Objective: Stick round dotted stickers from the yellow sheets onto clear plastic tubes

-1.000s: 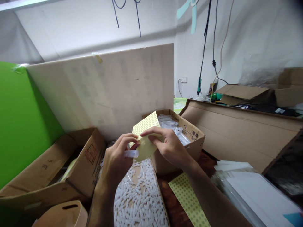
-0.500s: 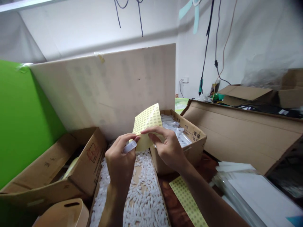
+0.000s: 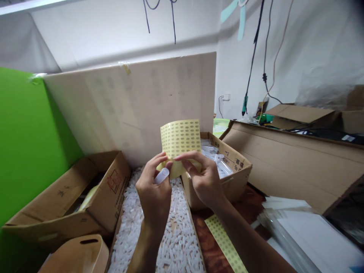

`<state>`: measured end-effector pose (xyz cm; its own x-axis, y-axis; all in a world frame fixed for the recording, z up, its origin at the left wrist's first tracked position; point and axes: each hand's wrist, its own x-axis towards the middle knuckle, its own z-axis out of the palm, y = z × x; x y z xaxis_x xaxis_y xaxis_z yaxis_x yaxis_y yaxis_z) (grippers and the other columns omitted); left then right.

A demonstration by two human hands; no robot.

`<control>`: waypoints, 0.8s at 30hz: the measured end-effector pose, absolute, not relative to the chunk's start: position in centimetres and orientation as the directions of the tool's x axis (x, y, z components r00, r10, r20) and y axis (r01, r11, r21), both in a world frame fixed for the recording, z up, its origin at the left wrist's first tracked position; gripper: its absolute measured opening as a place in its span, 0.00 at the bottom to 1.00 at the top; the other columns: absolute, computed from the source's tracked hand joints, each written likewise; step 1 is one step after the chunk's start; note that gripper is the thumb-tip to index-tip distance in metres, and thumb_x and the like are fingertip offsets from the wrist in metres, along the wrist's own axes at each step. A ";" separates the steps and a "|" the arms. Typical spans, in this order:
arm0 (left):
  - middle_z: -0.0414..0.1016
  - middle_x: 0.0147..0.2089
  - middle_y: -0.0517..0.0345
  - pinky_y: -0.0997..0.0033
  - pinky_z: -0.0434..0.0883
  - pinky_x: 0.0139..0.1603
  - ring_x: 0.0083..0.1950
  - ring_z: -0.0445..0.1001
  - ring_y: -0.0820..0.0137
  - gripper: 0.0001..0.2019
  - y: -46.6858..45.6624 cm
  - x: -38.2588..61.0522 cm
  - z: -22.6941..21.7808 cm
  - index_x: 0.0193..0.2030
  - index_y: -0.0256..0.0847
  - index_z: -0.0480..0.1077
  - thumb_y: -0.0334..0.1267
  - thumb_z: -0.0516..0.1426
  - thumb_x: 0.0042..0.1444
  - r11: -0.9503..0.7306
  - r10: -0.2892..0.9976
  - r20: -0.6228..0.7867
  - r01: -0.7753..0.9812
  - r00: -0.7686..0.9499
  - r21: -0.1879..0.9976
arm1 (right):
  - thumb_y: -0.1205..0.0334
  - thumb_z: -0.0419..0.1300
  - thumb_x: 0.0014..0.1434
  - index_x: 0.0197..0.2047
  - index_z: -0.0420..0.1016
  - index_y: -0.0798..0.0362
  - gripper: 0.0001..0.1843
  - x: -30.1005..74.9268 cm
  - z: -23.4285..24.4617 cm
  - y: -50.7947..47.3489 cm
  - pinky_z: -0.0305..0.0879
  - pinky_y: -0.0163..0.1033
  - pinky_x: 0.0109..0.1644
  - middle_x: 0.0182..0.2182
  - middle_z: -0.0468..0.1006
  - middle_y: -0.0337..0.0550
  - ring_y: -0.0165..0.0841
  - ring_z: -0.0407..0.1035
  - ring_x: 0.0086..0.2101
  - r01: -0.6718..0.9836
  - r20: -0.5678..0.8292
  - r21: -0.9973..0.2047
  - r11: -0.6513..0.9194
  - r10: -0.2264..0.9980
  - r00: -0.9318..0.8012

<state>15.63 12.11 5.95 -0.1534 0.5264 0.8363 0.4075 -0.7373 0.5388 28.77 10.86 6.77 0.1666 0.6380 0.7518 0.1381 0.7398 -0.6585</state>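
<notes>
A translucent plastic tube (image 3: 162,176) sits in the curled fingers of my left hand (image 3: 153,189), its round end facing me. The same hand's thumb and index finger pinch the left edge of a yellow sticker sheet (image 3: 181,136) printed with rows of small dark oval labels. My right hand (image 3: 206,178) is closed on the lower part of that sheet, its index fingertip near the left thumb. Whether a single label is lifted there is too small to tell. Below both hands, many small white translucent plastic pieces (image 3: 176,242) fill a shallow cardboard box.
Behind my right hand stands a carton (image 3: 241,170) of clear tubes. Another carton (image 3: 93,206) and a tan bin (image 3: 85,254) are at left. A second sticker sheet (image 3: 224,242) lies on the red-brown table, beside plastic-wrapped white sheets (image 3: 313,235). A cardboard panel (image 3: 136,110) rises behind.
The sticker sheet has turned so its printed face shows more squarely to me. Both hands sit slightly further right in view, still holding the sheet, as the camera view has shifted a little.
</notes>
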 end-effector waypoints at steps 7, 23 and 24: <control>0.83 0.50 0.57 0.72 0.78 0.50 0.51 0.82 0.68 0.05 11.7 15.8 6.1 0.43 0.44 0.79 0.37 0.64 0.61 -0.713 0.589 0.781 0.321 -0.208 0.623 | 0.81 0.56 0.57 0.43 0.84 0.44 0.24 28.7 6.5 11.1 0.72 0.35 0.52 0.38 0.83 0.35 0.30 0.76 0.43 -0.010 0.736 -0.667 0.745 0.661 0.145; 0.83 0.46 0.54 0.65 0.81 0.49 0.48 0.83 0.64 0.09 11.0 15.9 7.2 0.41 0.43 0.80 0.44 0.67 0.57 -0.638 0.732 0.637 0.084 -0.242 0.765 | 0.61 0.74 0.52 0.32 0.84 0.44 0.05 27.4 5.3 12.4 0.71 0.36 0.43 0.33 0.83 0.34 0.31 0.76 0.36 -0.655 0.510 -0.619 0.434 0.856 0.085; 0.83 0.46 0.54 0.66 0.81 0.47 0.46 0.83 0.65 0.09 10.9 15.9 7.2 0.41 0.43 0.79 0.44 0.67 0.57 -0.631 0.742 0.623 0.059 -0.247 0.774 | 0.61 0.75 0.51 0.32 0.84 0.44 0.05 27.4 5.4 12.4 0.72 0.36 0.42 0.34 0.84 0.35 0.30 0.76 0.35 -0.679 0.494 -0.614 0.401 0.867 0.065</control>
<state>15.91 10.93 7.19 -0.2470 0.7418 0.6235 0.0588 -0.6307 0.7738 27.36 12.36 5.38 0.0651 0.8668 0.4944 -0.6794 0.4014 -0.6143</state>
